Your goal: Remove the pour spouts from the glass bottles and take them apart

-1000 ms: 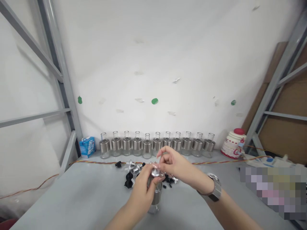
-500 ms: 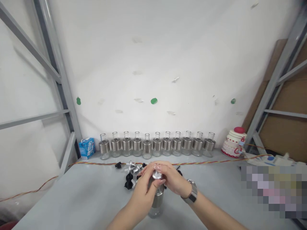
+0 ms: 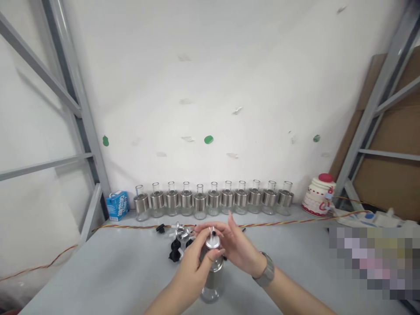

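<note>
A glass bottle with a metal sleeve stands upright on the table in front of me. On its mouth sits a silver pourer cap with a small dark opening at the top. My left hand is closed around the neck just under the cap, thumb in front. Behind and right of the cap is my right hand, its thumb raised and fingers stretched out; whether its fingertips touch the cap is hidden. Beyond my left hand lie loose silver pourer caps and black stoppers.
Several similar sleeved bottles stand in a row along the wall. A blue carton is at the left end, a white jar with a red lid at the right. A twisted red-yellow wire crosses the grey table.
My right hand has come off the top of the pourer cap and spread, its thumb lifting away, so the cap's top now shows. My left hand keeps its grip on the neck.
</note>
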{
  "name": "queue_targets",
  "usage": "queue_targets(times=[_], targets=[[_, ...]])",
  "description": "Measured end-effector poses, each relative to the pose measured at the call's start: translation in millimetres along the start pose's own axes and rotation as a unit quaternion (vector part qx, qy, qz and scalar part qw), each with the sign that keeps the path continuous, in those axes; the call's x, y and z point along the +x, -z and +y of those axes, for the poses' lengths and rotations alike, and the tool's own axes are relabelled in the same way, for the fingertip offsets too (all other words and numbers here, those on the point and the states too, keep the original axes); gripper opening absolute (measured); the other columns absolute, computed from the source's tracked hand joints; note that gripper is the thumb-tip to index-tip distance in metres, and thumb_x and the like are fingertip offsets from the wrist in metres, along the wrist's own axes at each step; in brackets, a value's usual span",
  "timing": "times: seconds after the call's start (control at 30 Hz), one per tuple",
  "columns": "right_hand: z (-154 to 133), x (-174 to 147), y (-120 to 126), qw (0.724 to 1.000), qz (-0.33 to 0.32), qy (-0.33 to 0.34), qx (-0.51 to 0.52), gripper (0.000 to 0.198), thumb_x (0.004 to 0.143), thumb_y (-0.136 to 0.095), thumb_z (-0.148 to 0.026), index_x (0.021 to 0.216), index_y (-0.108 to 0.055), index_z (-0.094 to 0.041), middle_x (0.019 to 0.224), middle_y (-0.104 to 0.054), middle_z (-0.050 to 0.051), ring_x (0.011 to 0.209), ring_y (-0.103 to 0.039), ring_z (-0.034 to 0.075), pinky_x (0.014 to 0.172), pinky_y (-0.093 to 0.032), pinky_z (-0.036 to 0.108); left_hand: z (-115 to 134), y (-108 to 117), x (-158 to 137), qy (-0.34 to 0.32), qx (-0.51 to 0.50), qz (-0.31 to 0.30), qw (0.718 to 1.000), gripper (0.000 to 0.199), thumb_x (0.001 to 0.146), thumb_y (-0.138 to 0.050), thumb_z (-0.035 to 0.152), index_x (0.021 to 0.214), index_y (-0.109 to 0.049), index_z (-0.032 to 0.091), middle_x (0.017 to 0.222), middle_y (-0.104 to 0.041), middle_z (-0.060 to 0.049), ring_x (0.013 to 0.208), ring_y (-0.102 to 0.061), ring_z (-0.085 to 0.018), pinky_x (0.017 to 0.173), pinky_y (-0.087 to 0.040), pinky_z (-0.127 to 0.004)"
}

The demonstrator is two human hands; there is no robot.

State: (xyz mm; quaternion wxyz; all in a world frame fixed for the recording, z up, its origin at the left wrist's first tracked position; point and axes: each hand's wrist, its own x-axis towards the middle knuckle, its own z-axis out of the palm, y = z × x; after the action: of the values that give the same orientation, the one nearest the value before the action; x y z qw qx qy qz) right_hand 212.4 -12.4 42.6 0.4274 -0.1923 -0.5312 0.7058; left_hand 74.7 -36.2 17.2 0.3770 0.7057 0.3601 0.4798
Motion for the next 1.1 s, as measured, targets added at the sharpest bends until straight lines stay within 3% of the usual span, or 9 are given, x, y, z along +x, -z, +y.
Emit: queue_targets(times=[0.1,0.2,0.27,0.4,0.57,0.7,0.87,1.1], targets=[[-1,-2,14,0.996,0.052,-0.007,0.068,0.066,0.080,-0.022,-0.064,0.107,-0.058,-0.017,0.124,-0.048,0.012,0.112,-0.046,0.023,0.089,-0.038,0.036,1,1,-1,0.002,0.019,0.035,0.999,0.027,0.080,-0.049,0.033,0.104,-0.051,0.021,0.099,-0.060,-0.004,0.089,-0.055,-0.019,0.080,-0.043,-0.030],[1,-5,28,0.991,0.083,0.005,0.100,0.063,0.080,-0.023,-0.063,0.110,-0.055,-0.016,0.129,-0.043,0.012,0.117,-0.042,0.022,0.094,-0.035,0.038,-3,2,0,0.008,0.027,0.101,0.995,0.028,0.076,-0.055,0.035,0.099,-0.050,0.020,0.096,-0.059,-0.004,0.088,-0.055,-0.019,0.081,-0.041,-0.031],[4,-7,33,0.989,0.092,0.002,0.115,0.063,0.081,-0.023,-0.062,0.111,-0.053,-0.015,0.130,-0.042,0.013,0.117,-0.042,0.021,0.094,-0.035,0.039,-7,3,2,0.018,-0.008,0.110,0.994,0.029,0.075,-0.056,0.035,0.099,-0.049,0.019,0.096,-0.059,-0.004,0.089,-0.055,-0.019,0.082,-0.041,-0.031],[5,-10,31,0.989,0.077,-0.002,0.125,0.062,0.082,-0.023,-0.061,0.110,-0.054,-0.014,0.127,-0.046,0.013,0.113,-0.046,0.022,0.095,-0.033,0.039,-13,2,4,0.052,-0.097,0.078,0.991,0.030,0.073,-0.059,0.036,0.095,-0.050,0.018,0.090,-0.060,-0.004,0.084,-0.056,-0.019,0.078,-0.043,-0.030],[-5,-7,4,0.999,0.028,-0.016,0.030,0.060,0.081,-0.025,-0.061,0.107,-0.057,-0.017,0.122,-0.051,0.012,0.110,-0.048,0.021,0.091,-0.035,0.036,-7,-1,2,0.075,-0.148,0.009,0.986,0.030,0.072,-0.062,0.034,0.096,-0.052,0.018,0.089,-0.061,-0.004,0.085,-0.056,-0.019,0.078,-0.044,-0.031],[-12,3,-17,0.999,-0.017,-0.013,0.023,0.065,0.080,-0.022,-0.064,0.110,-0.056,-0.018,0.121,-0.053,0.011,0.112,-0.047,0.022,0.093,-0.034,0.038,-3,-3,0,0.083,-0.164,-0.018,0.983,0.031,0.070,-0.064,0.032,0.098,-0.055,0.019,0.094,-0.061,-0.003,0.091,-0.055,-0.020,0.080,-0.043,-0.031],[-11,5,-22,0.999,-0.034,0.007,-0.027,0.072,0.080,-0.015,-0.064,0.103,-0.062,-0.014,0.114,-0.057,0.013,0.110,-0.048,0.024,0.095,-0.032,0.040,-6,-2,-1,0.097,-0.197,-0.020,0.975,0.037,0.069,-0.064,0.031,0.104,-0.054,0.021,0.102,-0.061,-0.004,0.098,-0.053,-0.022,0.085,-0.041,-0.033],[-7,-1,-16,0.998,-0.023,0.034,-0.054,0.064,0.082,-0.021,-0.060,0.104,-0.062,-0.015,0.117,-0.055,0.011,0.112,-0.045,0.025,0.095,-0.031,0.041,-3,-3,0,0.099,-0.201,-0.004,0.974,0.036,0.072,-0.062,0.029,0.106,-0.053,0.022,0.107,-0.059,-0.004,0.103,-0.050,-0.022,0.089,-0.038,-0.033]])
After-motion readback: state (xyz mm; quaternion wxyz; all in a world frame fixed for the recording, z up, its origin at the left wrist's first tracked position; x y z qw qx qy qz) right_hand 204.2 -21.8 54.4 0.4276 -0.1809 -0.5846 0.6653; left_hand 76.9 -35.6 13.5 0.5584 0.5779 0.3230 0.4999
